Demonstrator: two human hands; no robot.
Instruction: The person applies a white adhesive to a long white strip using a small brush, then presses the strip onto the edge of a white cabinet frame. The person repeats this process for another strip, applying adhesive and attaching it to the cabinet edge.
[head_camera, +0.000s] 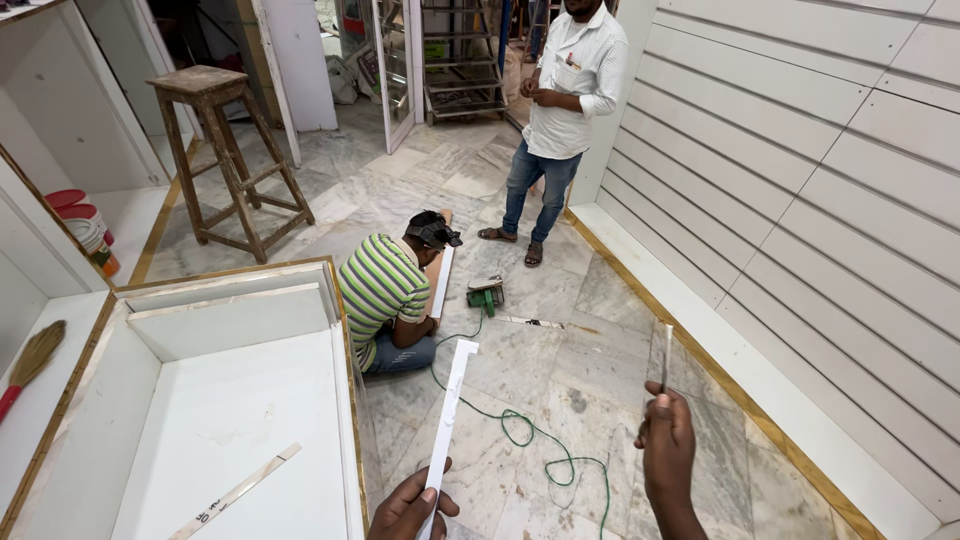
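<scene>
My left hand (412, 508) grips a long white trim strip (449, 425). My right hand (668, 440) pinches a thin clear strip (665, 352) upright. Neither piece is fitted anywhere yet.

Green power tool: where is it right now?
Head view, centre: the green power tool sits on the marble floor, right of the seated person in the striped shirt.

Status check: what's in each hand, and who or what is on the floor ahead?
Left hand grips long white strip, held upright. Right hand pinches thin clear strip. Seated person, green cable and green power tool on marble floor ahead.
</scene>
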